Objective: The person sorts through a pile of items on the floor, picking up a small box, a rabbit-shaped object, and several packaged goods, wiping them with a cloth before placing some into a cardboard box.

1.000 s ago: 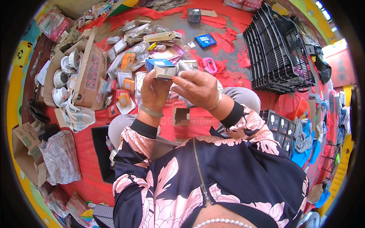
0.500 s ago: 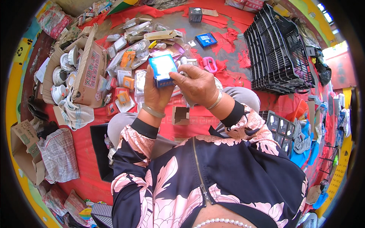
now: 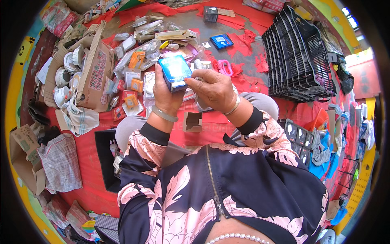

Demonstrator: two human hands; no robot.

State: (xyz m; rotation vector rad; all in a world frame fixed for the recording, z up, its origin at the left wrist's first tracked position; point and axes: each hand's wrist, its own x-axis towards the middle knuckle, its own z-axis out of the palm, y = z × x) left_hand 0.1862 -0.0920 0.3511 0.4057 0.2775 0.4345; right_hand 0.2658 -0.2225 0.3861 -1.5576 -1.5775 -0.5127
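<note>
A small blue box (image 3: 174, 72) with a white lower edge is held up in front of me, its blue face turned toward the camera. My left hand (image 3: 163, 94) grips it from the left and below. My right hand (image 3: 213, 88) holds its right side with the fingertips. Both wrists wear bangles, and my sleeves are dark with pink flowers. Below the hands, a small open brown cardboard box (image 3: 192, 121) lies on the red cloth between my knees.
Several small packages and boxes (image 3: 138, 77) lie scattered ahead on the red floor cloth. A cardboard carton (image 3: 95, 73) with white cups stands at left. Stacked black plastic crates (image 3: 298, 61) stand at right. A flat blue box (image 3: 222, 40) lies further ahead. Cloths and cartons (image 3: 53, 156) lie at the left.
The box was turned edge-on and lower a second ago. Both hands have raised it and rotated it, so its blue face now points at the camera.
</note>
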